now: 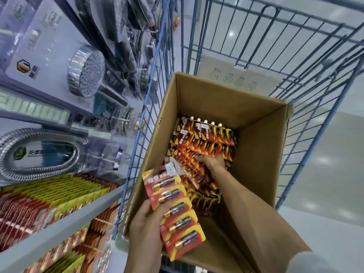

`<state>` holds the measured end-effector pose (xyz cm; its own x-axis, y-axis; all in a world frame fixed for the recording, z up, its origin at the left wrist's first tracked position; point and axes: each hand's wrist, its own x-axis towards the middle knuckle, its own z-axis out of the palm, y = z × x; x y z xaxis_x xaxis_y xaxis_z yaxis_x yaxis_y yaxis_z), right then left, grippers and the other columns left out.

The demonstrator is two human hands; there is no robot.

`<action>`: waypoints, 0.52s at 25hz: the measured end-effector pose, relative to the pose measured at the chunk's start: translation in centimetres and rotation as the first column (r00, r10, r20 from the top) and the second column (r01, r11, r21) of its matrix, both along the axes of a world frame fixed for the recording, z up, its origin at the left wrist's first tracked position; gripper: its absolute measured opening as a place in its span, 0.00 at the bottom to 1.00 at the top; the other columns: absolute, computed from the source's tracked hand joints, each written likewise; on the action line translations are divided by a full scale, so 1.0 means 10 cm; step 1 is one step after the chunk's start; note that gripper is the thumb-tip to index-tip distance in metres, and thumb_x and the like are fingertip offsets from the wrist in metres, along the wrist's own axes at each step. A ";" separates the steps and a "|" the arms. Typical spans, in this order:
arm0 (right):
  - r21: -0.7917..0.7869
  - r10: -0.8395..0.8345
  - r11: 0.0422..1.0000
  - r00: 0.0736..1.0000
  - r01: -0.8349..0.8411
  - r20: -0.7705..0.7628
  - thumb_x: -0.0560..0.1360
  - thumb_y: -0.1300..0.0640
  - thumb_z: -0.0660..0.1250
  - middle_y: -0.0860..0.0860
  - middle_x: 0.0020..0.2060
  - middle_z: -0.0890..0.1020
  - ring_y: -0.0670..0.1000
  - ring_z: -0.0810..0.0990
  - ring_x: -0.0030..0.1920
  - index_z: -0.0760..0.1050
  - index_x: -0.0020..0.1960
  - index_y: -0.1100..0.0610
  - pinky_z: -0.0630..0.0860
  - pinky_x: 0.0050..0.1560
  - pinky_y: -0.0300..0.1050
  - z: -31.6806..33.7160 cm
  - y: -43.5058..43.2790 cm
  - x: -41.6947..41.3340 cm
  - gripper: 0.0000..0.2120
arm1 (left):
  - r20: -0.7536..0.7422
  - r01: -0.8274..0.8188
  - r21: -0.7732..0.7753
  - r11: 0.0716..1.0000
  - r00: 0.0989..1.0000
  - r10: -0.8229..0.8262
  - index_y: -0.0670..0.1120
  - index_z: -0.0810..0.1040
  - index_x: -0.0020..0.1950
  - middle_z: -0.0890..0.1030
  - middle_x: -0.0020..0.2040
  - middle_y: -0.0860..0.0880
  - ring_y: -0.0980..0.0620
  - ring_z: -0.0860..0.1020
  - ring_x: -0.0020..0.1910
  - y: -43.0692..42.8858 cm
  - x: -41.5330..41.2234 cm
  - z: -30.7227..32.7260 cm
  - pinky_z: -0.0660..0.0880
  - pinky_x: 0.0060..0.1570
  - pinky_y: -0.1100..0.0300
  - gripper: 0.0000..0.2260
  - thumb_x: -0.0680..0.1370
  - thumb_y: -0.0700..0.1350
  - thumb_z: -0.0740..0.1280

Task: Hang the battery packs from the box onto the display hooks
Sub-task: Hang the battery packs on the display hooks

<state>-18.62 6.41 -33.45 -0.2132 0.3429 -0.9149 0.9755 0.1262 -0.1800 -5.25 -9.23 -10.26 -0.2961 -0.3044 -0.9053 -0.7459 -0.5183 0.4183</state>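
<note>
A stock worker's left hand [145, 229] grips a fanned sheaf of battery packs [173, 209], thumb curled over the card faces, above the near-left corner of the cardboard box [283, 115]. The right hand [212, 162] reaches down into the loose packs [206, 138] heaped against the box's left wall and far end. Its fingertips are buried among the cards, so whether they have closed on one cannot be told.

The box stands in a blue wire cart [256, 36], with the display rows [49, 194] already hung just beside the cart's left side; the hooks themselves are hidden.

The packs look like thin, stiff card with glossy blisters. They are probably dense for their size and prone to slide apart, so they are best pinched by the card edge, leaving the top hang-hole clear.
</note>
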 end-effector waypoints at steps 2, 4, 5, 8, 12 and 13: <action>0.020 0.008 1.000 0.999 -0.007 -0.031 0.65 0.53 0.83 0.57 0.73 0.72 0.62 0.69 0.74 0.65 0.76 0.60 0.64 0.77 0.57 -0.01 0.03 0.08 0.45 | 0.000 -0.008 0.023 1.000 1.000 0.008 0.50 0.85 0.58 0.88 0.50 0.42 0.40 0.88 0.46 -0.08 0.03 0.00 0.82 0.52 0.42 0.11 0.76 0.41 0.74; 0.072 0.063 0.995 0.998 -0.062 -0.015 0.67 0.52 0.82 0.55 0.68 0.77 0.61 0.74 0.70 0.71 0.72 0.60 0.68 0.73 0.54 0.09 0.06 0.21 0.38 | 0.004 -0.004 0.048 0.999 1.000 0.004 0.50 0.84 0.59 0.88 0.50 0.42 0.40 0.88 0.46 -0.13 0.04 0.03 0.82 0.51 0.43 0.11 0.78 0.41 0.72; 0.099 0.085 0.992 0.996 -0.085 -0.005 0.67 0.52 0.81 0.55 0.65 0.79 0.60 0.76 0.67 0.74 0.69 0.59 0.71 0.69 0.52 0.13 0.09 0.27 0.33 | 0.001 0.006 0.061 0.998 1.000 -0.006 0.50 0.84 0.59 0.88 0.50 0.42 0.40 0.88 0.46 -0.15 0.04 0.05 0.82 0.52 0.42 0.10 0.79 0.41 0.71; 0.185 0.117 0.976 0.993 -0.114 -0.001 0.68 0.52 0.80 0.54 0.52 0.83 0.55 0.82 0.50 0.79 0.52 0.61 0.80 0.54 0.48 0.31 0.12 0.42 0.19 | -0.033 0.048 0.106 0.993 0.998 -0.045 0.49 0.83 0.61 0.88 0.52 0.42 0.39 0.87 0.50 -0.21 0.05 0.12 0.81 0.56 0.39 0.11 0.79 0.43 0.71; -0.032 0.113 0.993 0.990 -0.111 0.079 0.53 0.50 0.85 0.55 0.59 0.82 0.58 0.81 0.58 0.74 0.68 0.60 0.79 0.62 0.54 0.43 0.20 0.56 0.46 | -0.124 0.110 0.158 0.981 0.988 -0.091 0.47 0.83 0.61 0.87 0.53 0.41 0.39 0.87 0.49 -0.27 0.06 0.26 0.85 0.48 0.44 0.12 0.78 0.40 0.71; -0.093 0.123 0.989 0.988 -0.115 0.091 0.50 0.51 0.85 0.55 0.58 0.82 0.59 0.82 0.58 0.75 0.66 0.59 0.80 0.62 0.55 0.49 0.21 0.58 0.47 | -0.152 0.134 0.167 0.977 0.982 -0.109 0.46 0.83 0.62 0.87 0.54 0.40 0.39 0.87 0.50 -0.29 0.06 0.30 0.84 0.49 0.43 0.13 0.77 0.39 0.71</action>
<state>-12.79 8.51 -28.51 -0.1575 0.2379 -0.9584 0.9677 0.2304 -0.1019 -4.66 -12.11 -7.22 -0.4496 -0.0980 -0.8878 -0.7481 -0.5019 0.4342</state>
